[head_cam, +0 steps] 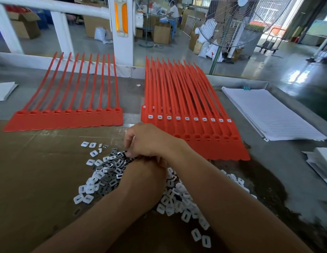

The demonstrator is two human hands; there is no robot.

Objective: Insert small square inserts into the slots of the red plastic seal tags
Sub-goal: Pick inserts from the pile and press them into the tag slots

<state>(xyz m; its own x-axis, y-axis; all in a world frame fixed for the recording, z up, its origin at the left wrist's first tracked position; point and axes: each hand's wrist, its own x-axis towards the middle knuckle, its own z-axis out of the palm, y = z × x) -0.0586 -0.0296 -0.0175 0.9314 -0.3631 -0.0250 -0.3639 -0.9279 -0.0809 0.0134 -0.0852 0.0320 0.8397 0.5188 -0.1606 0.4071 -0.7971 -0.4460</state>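
Inserts (107, 172), small white and grey squares each with a slot through the middle, lie heaped loose on the cardboard (31, 170) at the near centre of the bench, right under your hands. They look light, stiff and smooth, likely to skid or scatter, so take one at a time by its outer edges, thumb against fingertip, with the flat face up.

Your right hand (149, 141) crosses over the pile with its fingers curled down, pinching at the grey pieces on the heap's far edge. Your left hand (146, 172) reaches in beneath it; its fingers are hidden, so its grip cannot be told.

Beyond the pile, well apart from the grip, the red tags wait in two groups. The left row (64, 119) shows empty slots along its heads. The right stack (195, 136) already carries white squares across its top layer. A sheaf of lined paper (272, 114) lies at the far right.
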